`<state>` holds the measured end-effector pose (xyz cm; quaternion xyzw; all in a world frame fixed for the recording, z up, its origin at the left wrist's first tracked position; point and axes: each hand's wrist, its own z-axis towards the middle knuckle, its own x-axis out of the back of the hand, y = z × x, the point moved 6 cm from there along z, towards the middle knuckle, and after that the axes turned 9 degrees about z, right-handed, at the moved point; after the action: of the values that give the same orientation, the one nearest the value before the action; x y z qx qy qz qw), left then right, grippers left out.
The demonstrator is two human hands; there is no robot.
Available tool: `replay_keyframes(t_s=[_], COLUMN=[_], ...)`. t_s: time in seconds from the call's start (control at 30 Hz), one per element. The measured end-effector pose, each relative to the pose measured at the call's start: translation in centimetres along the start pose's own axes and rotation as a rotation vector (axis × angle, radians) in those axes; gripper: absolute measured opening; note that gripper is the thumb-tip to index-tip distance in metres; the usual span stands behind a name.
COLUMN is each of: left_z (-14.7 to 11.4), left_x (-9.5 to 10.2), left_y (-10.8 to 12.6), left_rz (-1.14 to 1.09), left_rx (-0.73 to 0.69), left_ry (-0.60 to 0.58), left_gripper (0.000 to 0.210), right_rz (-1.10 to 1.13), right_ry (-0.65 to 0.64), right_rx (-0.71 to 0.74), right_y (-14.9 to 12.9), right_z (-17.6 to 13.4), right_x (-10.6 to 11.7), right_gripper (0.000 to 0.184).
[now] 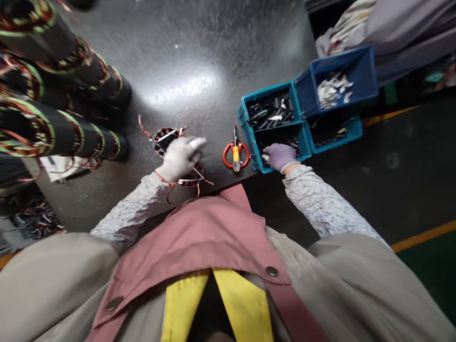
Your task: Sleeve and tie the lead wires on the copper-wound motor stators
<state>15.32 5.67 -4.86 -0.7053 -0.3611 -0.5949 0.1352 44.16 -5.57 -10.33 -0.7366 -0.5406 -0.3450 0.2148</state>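
Observation:
My left hand, in a white glove, lies over a wire-wound stator ring on the dark table. Its fingers are partly curled, and whatever they hold is too small to make out. Copper lead wires and white sleeves stick out around the ring. My right hand, in a purple glove, reaches into the near compartment of a blue parts bin. Its fingers are drawn together among dark sleeve pieces; what they pinch is unclear. Between both hands lie red-handled scissors with a yellow part across their middle.
Stacks of wound stators stand at the left. The far bin compartment holds black sleeve pieces. A darker blue bin with white pieces sits at the right, beside another person's clothed arm or leg. The table's near edge runs close to my apron.

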Motion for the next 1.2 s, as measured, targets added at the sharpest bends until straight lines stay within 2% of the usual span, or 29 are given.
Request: replay_keyframes(t_s=[0.07, 0.13, 0.23, 0.33, 0.4, 0.47, 0.53, 0.6, 0.67, 0.73, 0.8, 0.87, 0.97, 1.07, 1.13, 1.2], left_z=[-2.5, -4.8, -5.6, -4.1, -3.3, -3.7, -5.4, -7.6, -9.0, -9.2, -8.3, -7.0, -5.8, -5.9, -6.2, -6.2], left_x=[-2.1, -3.9, -6.2, -7.6, -7.1, -5.3, -3.2, -1.8, -2.3, -4.0, -6.0, -7.4, -8.3, -8.3, -8.1, -7.9], left_y=[2.9, 4.2, 4.2, 4.5, 5.0, 4.7, 3.4, 2.0, 1.6, 1.7, 2.0, 2.6, 3.7, 4.3, 4.6, 4.8], left_rz=[0.009, 0.043, 0.065, 0.055, -0.001, -0.122, -0.221, -0.205, -0.097, 0.02, 0.095, 0.122, 0.092, 0.009, -0.038, -0.065], left_rx=[-0.254, -0.347, -0.202, -0.029, 0.061, 0.142, 0.205, 0.195, 0.105, 0.035, 0.074, 0.155, 0.262, 0.359, 0.355, 0.287], left_ry=[-0.131, -0.184, -0.2, -0.209, -0.149, -0.015, 0.164, 0.27, 0.22, 0.085, -0.035, -0.108, -0.154, -0.152, -0.138, -0.131], left_gripper=[0.044, 0.043, 0.043, 0.045, 0.046, 0.053, 0.06, 0.052, 0.043, 0.043, 0.047, 0.049, 0.057, 0.065, 0.066, 0.066], right_rz=[0.049, 0.085, 0.095, 0.127, 0.166, 0.188, 0.21, 0.271, 0.348, 0.378, 0.364, 0.4, 0.687, 0.904, 0.958, 1.073], right_ry=[0.024, 0.058, 0.055, 0.042, 0.066, 0.128, 0.204, 0.241, 0.226, 0.182, 0.157, 0.181, 0.367, 0.562, 0.626, 0.633], right_rx=[-0.007, -0.01, 0.023, 0.03, 0.016, -0.021, -0.058, -0.061, -0.06, -0.096, -0.128, -0.133, -0.15, -0.185, -0.178, -0.126], right_y=[0.2, 0.1, -0.3, 0.5, 1.9, 3.5, 4.7, 4.6, 3.6, 2.2, 1.0, 0.6, 2.4, 4.9, 5.2, 3.9], right_z=[0.1, 0.0, 0.1, 0.3, -0.1, -1.0, -1.8, -2.1, -1.5, -0.3, 0.9, 1.6, 1.4, 0.1, -1.1, -2.7], right_x=[-0.1, 0.0, 0.1, 0.7, 1.5, 2.4, 3.0, 2.9, 2.1, 1.0, 0.1, -0.4, 0.0, 1.5, 2.6, 3.1], right_gripper=[0.041, 0.048, 0.042, 0.037, 0.037, 0.037, 0.036, 0.033, 0.032, 0.033, 0.031, 0.026, 0.016, 0.011, 0.009, 0.009])
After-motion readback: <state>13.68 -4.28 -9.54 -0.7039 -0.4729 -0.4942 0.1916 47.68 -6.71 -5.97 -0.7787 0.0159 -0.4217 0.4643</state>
